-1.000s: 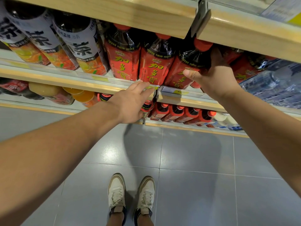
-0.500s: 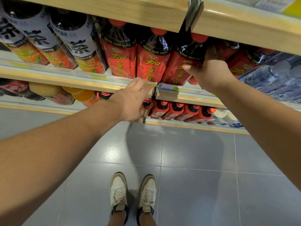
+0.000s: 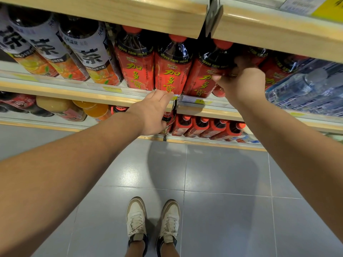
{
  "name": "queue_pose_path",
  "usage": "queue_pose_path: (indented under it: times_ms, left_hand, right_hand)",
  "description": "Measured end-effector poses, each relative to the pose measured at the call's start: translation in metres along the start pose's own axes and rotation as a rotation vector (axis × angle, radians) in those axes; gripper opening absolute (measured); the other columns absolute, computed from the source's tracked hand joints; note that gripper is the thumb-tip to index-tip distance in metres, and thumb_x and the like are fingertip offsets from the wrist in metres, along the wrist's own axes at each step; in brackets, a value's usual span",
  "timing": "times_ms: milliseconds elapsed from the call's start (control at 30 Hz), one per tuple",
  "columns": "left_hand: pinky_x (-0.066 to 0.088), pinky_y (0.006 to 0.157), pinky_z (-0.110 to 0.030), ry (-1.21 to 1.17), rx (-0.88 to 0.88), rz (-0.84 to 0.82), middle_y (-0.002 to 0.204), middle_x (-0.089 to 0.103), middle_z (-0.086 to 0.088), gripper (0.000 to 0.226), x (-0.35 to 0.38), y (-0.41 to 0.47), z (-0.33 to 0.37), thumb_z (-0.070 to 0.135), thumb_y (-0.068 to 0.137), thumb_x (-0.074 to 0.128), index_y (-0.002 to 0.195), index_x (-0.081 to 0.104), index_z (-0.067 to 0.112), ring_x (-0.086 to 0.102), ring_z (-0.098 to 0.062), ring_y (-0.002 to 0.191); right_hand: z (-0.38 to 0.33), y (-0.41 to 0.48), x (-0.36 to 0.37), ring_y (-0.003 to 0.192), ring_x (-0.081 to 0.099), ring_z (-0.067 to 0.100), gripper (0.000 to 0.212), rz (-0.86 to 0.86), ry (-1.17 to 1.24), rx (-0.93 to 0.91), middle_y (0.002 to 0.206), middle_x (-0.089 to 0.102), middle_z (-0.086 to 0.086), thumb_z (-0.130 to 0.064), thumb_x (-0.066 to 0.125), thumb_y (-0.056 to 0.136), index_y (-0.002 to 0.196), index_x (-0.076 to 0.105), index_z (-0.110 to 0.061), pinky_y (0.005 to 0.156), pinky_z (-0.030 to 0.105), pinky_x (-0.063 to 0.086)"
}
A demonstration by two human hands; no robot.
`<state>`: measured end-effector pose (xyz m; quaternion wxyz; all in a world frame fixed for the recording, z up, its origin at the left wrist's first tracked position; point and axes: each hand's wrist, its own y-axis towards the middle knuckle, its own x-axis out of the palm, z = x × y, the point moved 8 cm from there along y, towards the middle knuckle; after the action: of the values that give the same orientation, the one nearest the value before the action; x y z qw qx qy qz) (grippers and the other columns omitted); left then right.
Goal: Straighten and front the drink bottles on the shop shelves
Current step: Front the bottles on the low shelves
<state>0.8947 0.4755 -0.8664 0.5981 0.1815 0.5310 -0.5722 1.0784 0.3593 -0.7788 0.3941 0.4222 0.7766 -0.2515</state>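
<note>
Right hand (image 3: 241, 84) grips the glossy red-labelled tea bottle (image 3: 204, 75); left hand (image 3: 154, 112), fingers flat and open, rests on the wooden shelf edge (image 3: 74, 93).

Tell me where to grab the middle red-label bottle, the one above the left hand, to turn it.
Grip the middle red-label bottle at its dark shoulder below the cap, from the aisle side. Neighbours press both flanks and the upper shelf hangs low, so only the front is free.

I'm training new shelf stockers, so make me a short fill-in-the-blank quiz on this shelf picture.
1. The right hand grips a bottle with a ____ label.
2. The left hand rests on the shelf ____, holding no bottle.
3. The white-labelled tea bottles stand to the ____ of the red-labelled bottles.

Missing words: red; edge; left
</note>
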Motion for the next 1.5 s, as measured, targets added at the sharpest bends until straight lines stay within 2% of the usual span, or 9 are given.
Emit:
queue_pose_path:
  times_ms: [100, 233, 467, 600, 700, 833, 1000, 1333, 1500]
  left_hand:
    - [0.031, 0.118, -0.043, 0.004, -0.008, -0.01, 0.165, 0.008, 0.003, 0.089, 0.003, 0.0, 0.001, 0.027, 0.093, 0.062, 0.159, 0.004, 0.021, 0.001, -0.019, 0.153]
    - [0.028, 0.119, -0.042, 0.001, -0.01, -0.024, 0.165, 0.007, 0.003, 0.089, 0.002, 0.0, 0.001, 0.028, 0.092, 0.063, 0.16, 0.004, 0.021, 0.001, -0.019, 0.153]
    - [0.023, 0.121, -0.041, -0.021, -0.026, -0.033, 0.166, 0.007, 0.003, 0.083, -0.002, 0.0, 0.0, 0.037, 0.097, 0.058, 0.16, 0.007, 0.021, 0.007, -0.019, 0.153]
    - [0.023, 0.121, -0.043, -0.021, -0.042, -0.009, 0.166, 0.011, -0.001, 0.08, -0.007, -0.007, 0.005, 0.043, 0.098, 0.055, 0.16, 0.009, 0.02, 0.01, -0.022, 0.152]
    - [0.028, 0.119, -0.044, -0.023, -0.056, 0.082, 0.162, 0.021, -0.003, 0.076, -0.018, -0.023, 0.008, 0.044, 0.097, 0.054, 0.158, 0.017, 0.019, 0.019, -0.026, 0.148]
    - [0.031, 0.117, -0.047, -0.004, -0.101, 0.146, 0.161, 0.024, -0.007, 0.075, -0.028, -0.055, 0.006, 0.047, 0.095, 0.056, 0.157, 0.023, 0.019, 0.023, -0.03, 0.146]
    - [0.032, 0.116, -0.048, 0.029, -0.174, 0.19, 0.16, 0.023, -0.009, 0.074, -0.038, -0.099, -0.009, 0.049, 0.093, 0.058, 0.154, 0.028, 0.018, 0.02, -0.03, 0.146]
    - [0.026, 0.119, -0.045, -0.01, -0.323, 0.2, 0.161, 0.019, -0.009, 0.075, -0.038, -0.196, -0.09, 0.052, 0.091, 0.06, 0.153, 0.031, 0.021, 0.017, -0.031, 0.147]
    - [0.022, 0.12, -0.042, -0.024, -0.347, 0.191, 0.161, 0.018, -0.008, 0.076, -0.039, -0.251, -0.144, 0.052, 0.091, 0.06, 0.153, 0.029, 0.022, 0.017, -0.031, 0.147]
  right_hand:
    - [0.0, 0.001, 0.0, 0.096, 0.066, 0.017, 0.049, -0.018, -0.006, -0.001, 0.115, 0.072, 0.003, -0.032, 0.073, 0.094, 0.137, 0.057, -0.015, 0.062, 0.013, 0.041]
    - [-0.001, 0.0, 0.003, 0.103, 0.067, 0.026, 0.052, -0.04, -0.116, -0.03, 0.115, 0.07, 0.009, -0.039, 0.067, 0.097, 0.138, 0.052, -0.011, 0.073, 0.027, 0.043]
    - [0.007, -0.012, 0.001, 0.093, 0.069, 0.025, 0.047, -0.054, -0.051, 0.034, 0.099, 0.074, 0.013, -0.047, 0.069, 0.094, 0.106, 0.067, -0.002, 0.073, 0.028, 0.049]
    - [0.012, -0.029, 0.004, 0.101, 0.064, 0.012, 0.049, -0.131, -0.012, 0.032, 0.107, 0.068, -0.004, -0.045, 0.071, 0.093, 0.127, 0.061, -0.011, 0.075, 0.011, 0.045]
    - [0.006, -0.048, 0.008, 0.108, 0.064, 0.015, 0.046, -0.211, 0.001, -0.046, 0.12, 0.066, -0.001, -0.039, 0.072, 0.093, 0.133, 0.059, -0.02, 0.088, 0.029, 0.054]
    - [-0.016, -0.083, 0.015, 0.115, 0.057, 0.02, 0.058, -0.307, -0.117, -0.235, 0.125, 0.057, 0.001, -0.037, 0.075, 0.09, 0.143, 0.054, -0.026, 0.086, 0.025, 0.043]
    - [-0.047, -0.124, 0.026, 0.125, 0.055, 0.027, 0.064, -0.347, -0.24, -0.358, 0.146, 0.05, 0.004, -0.039, 0.077, 0.087, 0.146, 0.053, -0.028, 0.095, 0.038, 0.052]
    - [-0.125, -0.196, 0.09, 0.133, 0.048, 0.027, 0.062, -0.453, -0.228, -0.451, 0.151, 0.044, 0.004, -0.04, 0.073, 0.089, 0.145, 0.053, -0.026, 0.104, 0.042, 0.047]
    - [-0.181, -0.234, 0.129, 0.123, 0.054, 0.026, 0.058, -0.426, -0.209, -0.454, 0.143, 0.048, 0.003, -0.04, 0.073, 0.089, 0.141, 0.055, -0.026, 0.097, 0.041, 0.05]
